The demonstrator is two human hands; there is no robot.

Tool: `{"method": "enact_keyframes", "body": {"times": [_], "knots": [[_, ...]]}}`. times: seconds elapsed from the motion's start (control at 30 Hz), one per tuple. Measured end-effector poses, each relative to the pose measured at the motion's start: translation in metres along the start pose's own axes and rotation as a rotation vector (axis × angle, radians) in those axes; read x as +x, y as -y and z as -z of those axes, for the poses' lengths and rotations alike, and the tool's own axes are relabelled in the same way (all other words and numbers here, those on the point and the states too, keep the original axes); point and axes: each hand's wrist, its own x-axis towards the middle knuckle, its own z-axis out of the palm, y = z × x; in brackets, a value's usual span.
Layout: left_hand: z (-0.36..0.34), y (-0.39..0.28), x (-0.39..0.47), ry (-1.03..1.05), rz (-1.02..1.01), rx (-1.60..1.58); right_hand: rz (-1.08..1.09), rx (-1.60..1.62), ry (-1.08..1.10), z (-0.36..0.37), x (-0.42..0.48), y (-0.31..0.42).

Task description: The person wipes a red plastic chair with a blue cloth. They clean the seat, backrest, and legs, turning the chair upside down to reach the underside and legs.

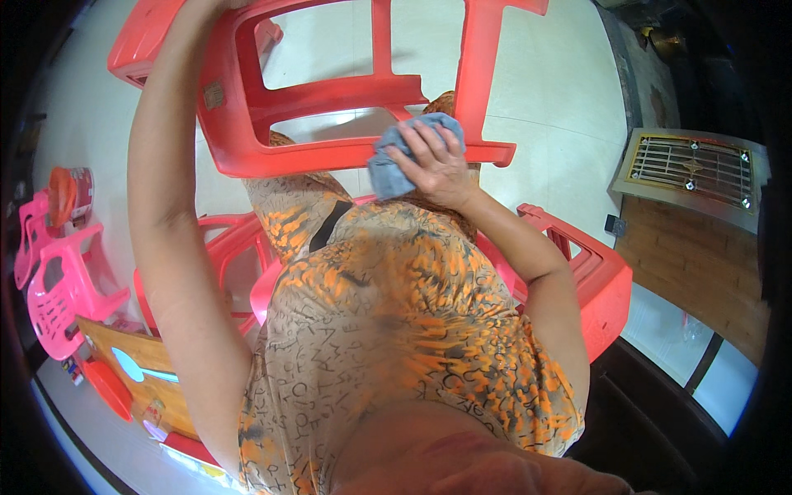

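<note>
In front of me a red plastic stool (356,154) is tipped on its side, its legs pointing right. A small brown label (213,94) sticks to it near the left end. My right hand (433,164) presses a crumpled blue-grey cloth (391,167) against the near leg, fingers spread over the cloth. My left arm reaches up along the left side to the stool's far part. Only a sliver of my left hand (230,3) shows at the top edge, so its fingers are hidden.
More red plastic stools stand close by, one at my right (597,278) and one at my left (232,247). Pink plastic chairs (59,297), an orange-red tub (62,197) and a wooden board (139,377) are farther left. A wooden cabinet (687,266) stands right on the tiled floor (544,93).
</note>
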Motion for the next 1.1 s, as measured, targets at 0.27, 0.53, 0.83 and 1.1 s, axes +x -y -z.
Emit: {"method": "enact_keyframes", "body": {"times": [0.27,0.53,0.83,1.1], "knots": [[0.013,-0.016,-0.046,-0.066,0.029,-0.083,-0.527,0.430,-0.252,0.049,-0.052,-0.044],[0.008,-0.011,-0.121,-0.274,-0.101,0.034,-1.222,1.638,-0.547,0.072,-0.011,-0.086],[0.017,-0.068,-0.244,-0.398,-0.131,-0.111,-0.820,1.258,0.185,0.026,-0.055,-0.091],[-0.005,-0.100,-0.301,-0.562,-0.138,-0.044,-0.174,0.839,0.723,0.028,-0.041,-0.052]]}}
